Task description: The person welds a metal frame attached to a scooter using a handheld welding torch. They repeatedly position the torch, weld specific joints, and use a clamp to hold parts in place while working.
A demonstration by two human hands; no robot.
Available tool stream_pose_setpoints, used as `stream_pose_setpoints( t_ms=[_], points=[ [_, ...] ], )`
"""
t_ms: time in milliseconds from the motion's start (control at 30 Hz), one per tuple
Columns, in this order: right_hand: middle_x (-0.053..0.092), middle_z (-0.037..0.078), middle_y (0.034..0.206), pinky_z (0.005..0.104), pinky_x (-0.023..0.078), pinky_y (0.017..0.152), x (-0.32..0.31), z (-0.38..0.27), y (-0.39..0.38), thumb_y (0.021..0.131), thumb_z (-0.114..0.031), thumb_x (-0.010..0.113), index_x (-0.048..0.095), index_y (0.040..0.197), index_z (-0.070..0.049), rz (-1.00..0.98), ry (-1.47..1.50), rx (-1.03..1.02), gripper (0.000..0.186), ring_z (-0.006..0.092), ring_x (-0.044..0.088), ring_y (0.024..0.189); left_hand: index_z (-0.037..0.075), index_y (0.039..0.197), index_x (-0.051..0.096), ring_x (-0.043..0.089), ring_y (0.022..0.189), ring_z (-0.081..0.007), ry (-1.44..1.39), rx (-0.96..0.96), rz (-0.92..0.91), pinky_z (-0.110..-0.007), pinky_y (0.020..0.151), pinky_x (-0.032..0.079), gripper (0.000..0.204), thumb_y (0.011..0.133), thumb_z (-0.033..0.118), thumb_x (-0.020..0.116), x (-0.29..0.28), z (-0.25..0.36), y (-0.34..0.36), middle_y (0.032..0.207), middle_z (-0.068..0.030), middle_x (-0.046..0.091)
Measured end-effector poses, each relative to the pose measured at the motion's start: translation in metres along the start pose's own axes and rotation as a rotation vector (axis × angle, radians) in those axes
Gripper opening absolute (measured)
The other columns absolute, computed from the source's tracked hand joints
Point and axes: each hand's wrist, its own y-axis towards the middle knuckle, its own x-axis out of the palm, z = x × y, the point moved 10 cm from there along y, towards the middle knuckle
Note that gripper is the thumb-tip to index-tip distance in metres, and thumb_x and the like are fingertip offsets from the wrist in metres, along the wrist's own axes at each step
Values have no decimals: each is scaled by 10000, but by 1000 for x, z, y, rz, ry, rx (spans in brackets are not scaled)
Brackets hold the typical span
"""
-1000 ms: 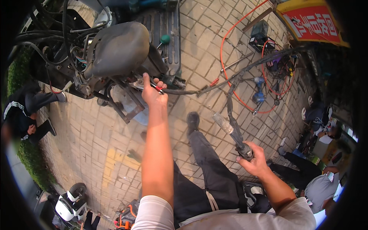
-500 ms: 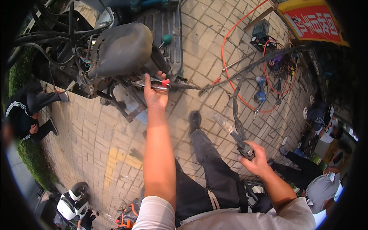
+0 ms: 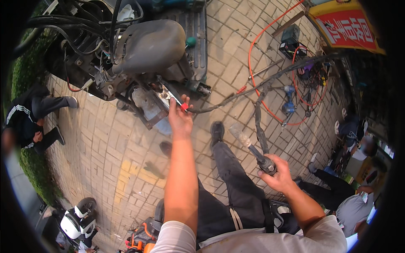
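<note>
My left hand (image 3: 180, 116) is closed on a metal tool with a red end (image 3: 184, 107), just below the worn black seat (image 3: 147, 42) and exposed frame of a partly stripped vehicle (image 3: 109, 84). A thick taped cable (image 3: 219, 103) runs right from beside that hand. My right hand (image 3: 275, 173) grips a black cylindrical piece (image 3: 265, 163) with a shaft and a pale, dirty translucent end (image 3: 240, 135); a dark cable (image 3: 260, 126) rises behind it.
An orange hose (image 3: 249, 55) curves past a blue power tool (image 3: 288, 105), a dark battery-like box (image 3: 291, 38) and tangled leads. A seated person (image 3: 29, 122) is at left, others (image 3: 354, 202) at right. A white scooter (image 3: 78, 219) stands lower left; a sign (image 3: 346, 29) is upper right.
My left hand has moved right and slightly down, and its tool has tilted steeper. The right-hand piece has shifted slightly left. The vehicle appears farther right in the view.
</note>
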Motion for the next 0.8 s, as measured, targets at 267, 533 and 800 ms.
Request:
stream_pose_setpoints(
  t_ms=[267,533,800],
  points=[
    [677,170,971,345,531,787,9,0,-2,728,-76,780,628,1149,33,-38,-11,24,461,295,687,858,154,1128,609,622,965,-171,-51,101,-90,-356,853,468,235,952,300,663,-4,1,-12,1068,-15,675],
    [665,126,908,331,516,735,8,-3,1,721,-35,772,614,1145,35,-19,-28,-25,458,234,655,795,85,1290,538,624,1093,-259,-70,-148,-244,-434,906,461,381,952,220,651,24,-20,-3,1279,-142,628],
    [669,166,933,358,529,756,5,11,2,713,-69,779,628,1138,34,-29,-8,46,463,311,678,818,59,1035,578,652,732,-170,134,100,155,-287,535,494,392,946,433,657,26,-7,-11,887,-60,645]
  ],
)
